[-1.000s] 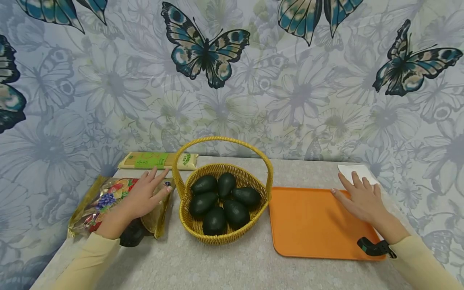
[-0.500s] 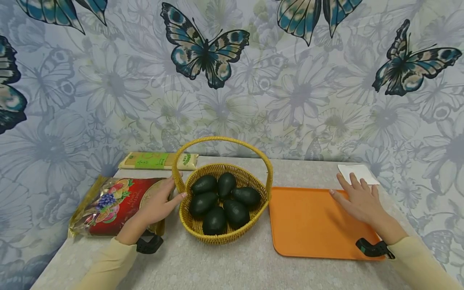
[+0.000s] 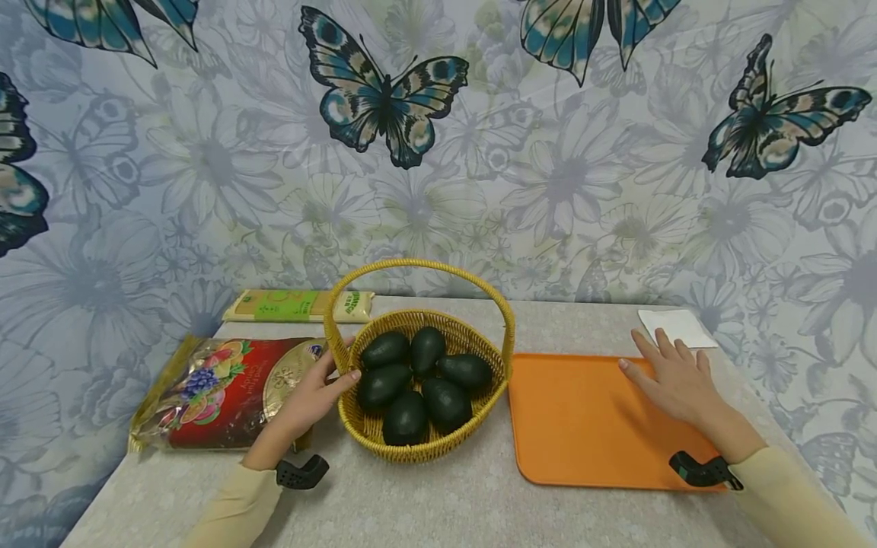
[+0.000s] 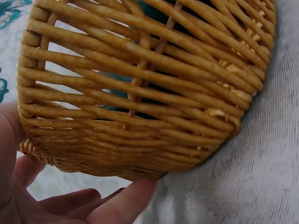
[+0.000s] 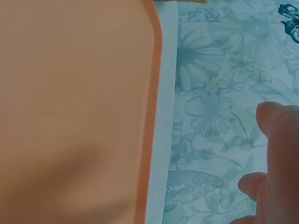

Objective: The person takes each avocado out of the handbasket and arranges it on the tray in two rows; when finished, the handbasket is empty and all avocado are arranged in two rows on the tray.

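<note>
A yellow wicker basket [image 3: 425, 450] with a tall hoop handle stands mid-table, filled with several dark green avocados [image 3: 447, 403]. At its left side my left hand [image 3: 311, 392] holds the rim near the foot of the handle, thumb over the edge. The other fingers are partly hidden behind the handle in the head view; in the left wrist view, fingers [image 4: 126, 200] lie against the woven wall [image 4: 140, 93]. My right hand [image 3: 678, 384] hovers with spread fingers over the right part of an orange tray [image 3: 582, 426], holding nothing.
Left of the basket lies a red and gold candy bag [image 3: 226, 396]. Behind it is a flat yellow-green packet [image 3: 288, 304]. A white paper [image 3: 678, 327] lies at the back right. A butterfly-patterned wall covering [image 3: 548, 190] rises behind the table.
My left hand has moved right from above the candy bag to the basket and taken its left rim. The basket stands in place. My right hand has barely shifted.
</note>
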Tool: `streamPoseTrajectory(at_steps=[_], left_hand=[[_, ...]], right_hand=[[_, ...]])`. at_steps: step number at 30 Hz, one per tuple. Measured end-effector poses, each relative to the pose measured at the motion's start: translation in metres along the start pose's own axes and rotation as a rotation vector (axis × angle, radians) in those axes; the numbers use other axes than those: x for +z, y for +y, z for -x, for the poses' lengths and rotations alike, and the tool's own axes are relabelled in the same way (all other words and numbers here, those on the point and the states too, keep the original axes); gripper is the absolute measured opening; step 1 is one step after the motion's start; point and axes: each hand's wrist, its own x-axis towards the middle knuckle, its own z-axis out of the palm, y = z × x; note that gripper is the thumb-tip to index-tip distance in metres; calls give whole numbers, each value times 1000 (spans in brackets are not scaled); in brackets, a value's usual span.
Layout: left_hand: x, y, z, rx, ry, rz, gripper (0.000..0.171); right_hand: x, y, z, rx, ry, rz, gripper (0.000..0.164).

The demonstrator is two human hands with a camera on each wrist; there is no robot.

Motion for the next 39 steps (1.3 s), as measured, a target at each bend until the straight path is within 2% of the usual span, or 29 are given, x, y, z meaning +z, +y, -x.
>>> streamPoseTrajectory(at_steps=[6,8,16,26,33,39], left_hand=[[0,-3,0,-87,-41,176,63],[0,-5,0,-100,-45,201,62],[3,-7,0,-123,-40,230,62],[5,-5,0,-137,-23,216,61],[3,-5,-1,-145,-21,225,60],[3,-6,0,-147,-29,235,61]], right_hand=[[-2,-6,2,-17,6,-17,78],[-3,-9,2,-26,12,-17,78],[-5,-18,0,-82,33,-81,71],[-3,-23,0,-96,28,-101,71],[-4,-31,0,-154,48,-146,67],[-5,-51,5,-203,-7,-228,66]])
